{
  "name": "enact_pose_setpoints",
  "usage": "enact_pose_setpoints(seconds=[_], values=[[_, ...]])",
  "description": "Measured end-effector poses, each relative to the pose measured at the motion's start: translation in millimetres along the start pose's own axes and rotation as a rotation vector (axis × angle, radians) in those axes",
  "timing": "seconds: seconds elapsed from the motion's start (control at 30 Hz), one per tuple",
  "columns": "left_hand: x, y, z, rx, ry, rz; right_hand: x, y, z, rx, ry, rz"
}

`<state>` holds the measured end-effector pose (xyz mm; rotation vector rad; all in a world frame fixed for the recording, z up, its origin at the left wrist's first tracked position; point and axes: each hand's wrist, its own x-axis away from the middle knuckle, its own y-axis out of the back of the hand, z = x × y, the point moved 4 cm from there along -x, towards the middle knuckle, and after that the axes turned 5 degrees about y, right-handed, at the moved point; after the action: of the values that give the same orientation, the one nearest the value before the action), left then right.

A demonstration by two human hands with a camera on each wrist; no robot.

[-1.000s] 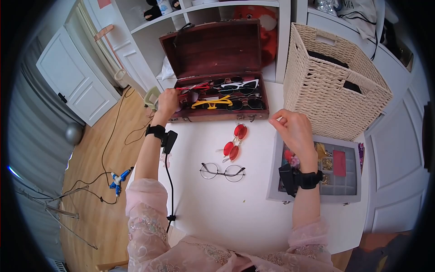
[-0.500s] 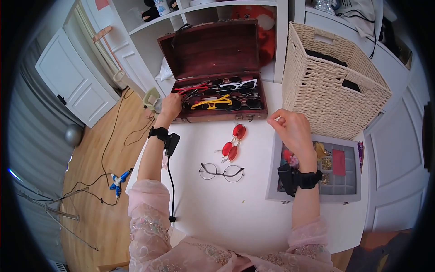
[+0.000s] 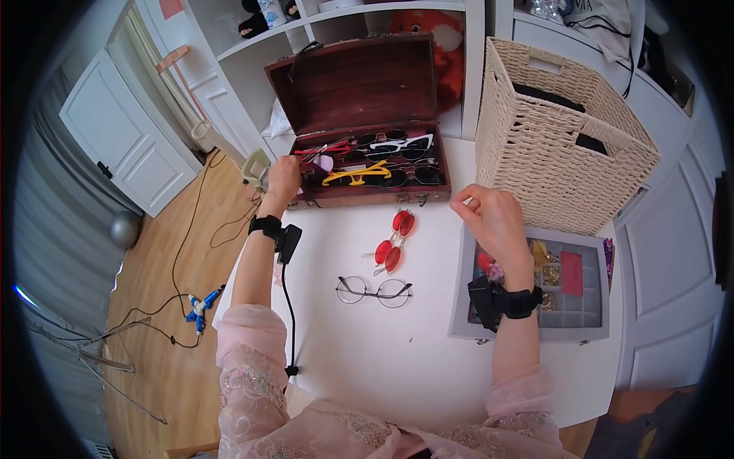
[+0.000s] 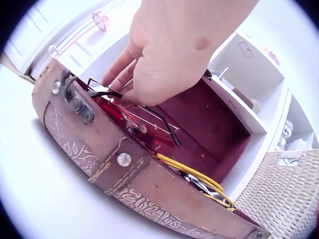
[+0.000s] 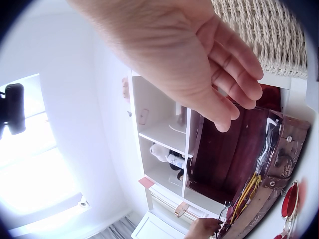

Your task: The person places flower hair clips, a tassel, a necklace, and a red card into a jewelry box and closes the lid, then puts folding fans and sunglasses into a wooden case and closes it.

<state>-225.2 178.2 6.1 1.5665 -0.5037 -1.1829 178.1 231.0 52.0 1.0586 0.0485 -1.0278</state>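
At the left end of the open wooden case (image 3: pixel 367 195), my left hand (image 3: pixel 283 180) pinches a pair of glasses with thin dark temples (image 4: pixel 167 130). A pale pinkish lens (image 3: pixel 324 163) shows beside those fingers in the head view. Inside the case lie yellow glasses (image 3: pixel 358 174), white-framed sunglasses (image 3: pixel 413 144) and several other pairs. My right hand (image 3: pixel 495 222) hovers over the table's right side with relaxed fingers, holding nothing. On the white table are two pairs of red-lensed sunglasses (image 3: pixel 394 243) and round clear glasses (image 3: pixel 373 291).
A woven basket (image 3: pixel 566 153) stands at the back right. In front of it, partly under my right forearm, is a grey compartment box (image 3: pixel 589 333) with small trinkets. White shelves (image 3: pixel 474 69) rise behind the case. A black cable (image 3: pixel 290 321) trails from my left wrist.
My left hand has shifted slightly at the case's left end. The pale lens beside its fingers, hidden half a second ago, shows again. My right hand has stayed in place.
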Motion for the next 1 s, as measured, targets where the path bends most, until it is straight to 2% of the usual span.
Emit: enact_pose_setpoints(seconds=[0.07, 0.2, 0.27, 0.53, 0.9, 0.97, 1.0], values=[[-2, 14, -7, 0.054, -0.03, -0.074, 0, 0, 0, 0.0, 0.002, 0.001], [-14, 20, -26, 0.062, -0.08, -0.075, 0, -1, 0, 0.006, -0.002, 0.009], [-20, 22, -42, 0.046, -0.182, -0.079, 0, -1, 1, 0.012, 0.002, 0.01], [-25, 13, -91, 0.052, -0.33, -0.116, 1, 0, -1, 0.016, 0.007, 0.008], [-25, 3, -103, -0.051, -0.36, 0.011, 1, 0, -1, -0.009, -0.029, 0.032], [-19, 9, -104, 0.165, -0.281, -0.028, 0, 0, -2, -0.009, -0.033, 0.031], [-17, 10, -104, 0.165, -0.284, -0.029, 0, 0, -2, -0.007, -0.018, 0.019]])
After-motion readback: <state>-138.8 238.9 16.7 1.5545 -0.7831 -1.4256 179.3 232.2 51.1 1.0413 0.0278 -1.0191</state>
